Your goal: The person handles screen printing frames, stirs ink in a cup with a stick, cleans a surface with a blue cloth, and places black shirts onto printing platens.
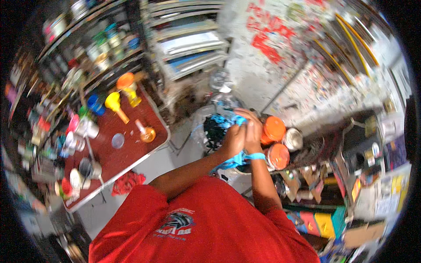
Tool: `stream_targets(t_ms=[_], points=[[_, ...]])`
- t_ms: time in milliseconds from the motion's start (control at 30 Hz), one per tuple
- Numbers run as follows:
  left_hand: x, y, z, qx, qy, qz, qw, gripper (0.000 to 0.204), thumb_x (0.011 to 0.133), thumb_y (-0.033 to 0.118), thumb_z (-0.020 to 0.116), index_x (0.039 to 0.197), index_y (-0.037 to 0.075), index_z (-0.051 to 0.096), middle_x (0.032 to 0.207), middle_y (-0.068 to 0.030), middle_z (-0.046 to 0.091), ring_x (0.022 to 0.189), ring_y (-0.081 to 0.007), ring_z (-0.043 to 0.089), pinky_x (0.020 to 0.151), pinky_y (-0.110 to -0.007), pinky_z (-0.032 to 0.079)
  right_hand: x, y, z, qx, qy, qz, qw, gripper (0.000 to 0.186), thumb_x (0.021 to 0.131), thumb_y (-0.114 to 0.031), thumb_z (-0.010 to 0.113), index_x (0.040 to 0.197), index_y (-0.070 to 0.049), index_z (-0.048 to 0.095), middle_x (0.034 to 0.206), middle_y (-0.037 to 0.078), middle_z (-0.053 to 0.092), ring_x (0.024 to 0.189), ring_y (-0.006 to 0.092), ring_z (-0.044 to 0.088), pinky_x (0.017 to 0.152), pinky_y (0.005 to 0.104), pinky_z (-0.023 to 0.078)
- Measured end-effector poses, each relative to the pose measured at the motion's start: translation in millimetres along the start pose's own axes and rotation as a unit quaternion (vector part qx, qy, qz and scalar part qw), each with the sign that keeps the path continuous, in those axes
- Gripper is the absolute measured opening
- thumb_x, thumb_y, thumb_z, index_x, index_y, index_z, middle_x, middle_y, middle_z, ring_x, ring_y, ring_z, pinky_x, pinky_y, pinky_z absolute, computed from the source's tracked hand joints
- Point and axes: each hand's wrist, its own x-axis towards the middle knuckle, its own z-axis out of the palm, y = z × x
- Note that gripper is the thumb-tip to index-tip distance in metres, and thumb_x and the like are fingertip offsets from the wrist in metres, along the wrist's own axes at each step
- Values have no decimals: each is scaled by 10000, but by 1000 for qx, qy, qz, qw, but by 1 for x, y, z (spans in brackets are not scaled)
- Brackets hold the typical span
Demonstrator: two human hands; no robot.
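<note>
My two hands are close together in front of my chest, partly blurred. My left hand point(236, 138) is closed on thin blue material that looks like a disposable glove point(239, 119), beside the right fingers. My right hand point(253, 130) is against it, its fingers stretched out toward the far left. A blue band point(255, 156) of the same material circles my right wrist, and a loose blue strip point(230, 164) hangs by my left wrist. Just beyond the hands is a clear plastic bag point(198, 130) with dark and blue scraps in it.
Orange-lidded tubs point(275, 128) and a white-lidded can point(293, 139) stand right of my hands. At left, a red-brown table point(131, 151) bears a yellow funnel point(113, 101), cups and bottles. A red cloth point(128, 182) lies below its edge. Racked screens point(188, 44) stand behind.
</note>
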Motion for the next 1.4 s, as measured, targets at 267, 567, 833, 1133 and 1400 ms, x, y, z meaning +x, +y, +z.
stream_targets(t_ms=[267,567,833,1133,1400], points=[[21,86,-22,-56,119,3,991,277,911,344,455,957,72,485,654,-53,488,527,-150,481,438,-329,391,-125,-9,56,297,-18,331,896,508,920,-301,411,1309,10,311,1324,139,373,1188,268,370,1009,374,280],[-47,15,-55,332,238,140,902,484,863,205,489,1288,0,378,1227,-218,451,1127,-370,431,950,-449,346,-72,1,59,294,-8,260,920,411,905,-261,438,1219,0,390,1247,140,441,1087,263,442,945,367,338],[-172,38,-86,425,83,183,882,602,907,383,411,1382,47,257,1472,-209,14,1333,-462,24,1078,-532,118,-43,-21,102,343,-372,159,848,329,892,-226,462,1139,-9,461,1178,142,501,997,259,506,889,360,389],[-269,93,-125,-523,342,118,772,655,838,645,408,1192,100,489,1150,-75,542,1030,-165,519,938,-338,400,-120,-151,217,405,-459,143,778,245,877,-186,490,1049,-19,540,1101,144,569,896,254,578,825,353,447],[-379,103,-157,-423,584,201,663,314,935,374,426,951,89,557,850,-22,586,774,-134,546,750,-312,455,-200,-261,244,187,-499,-252,808,505,847,-214,450,1302,-13,365,1317,193,414,1246,348,355,1036,448,257]])
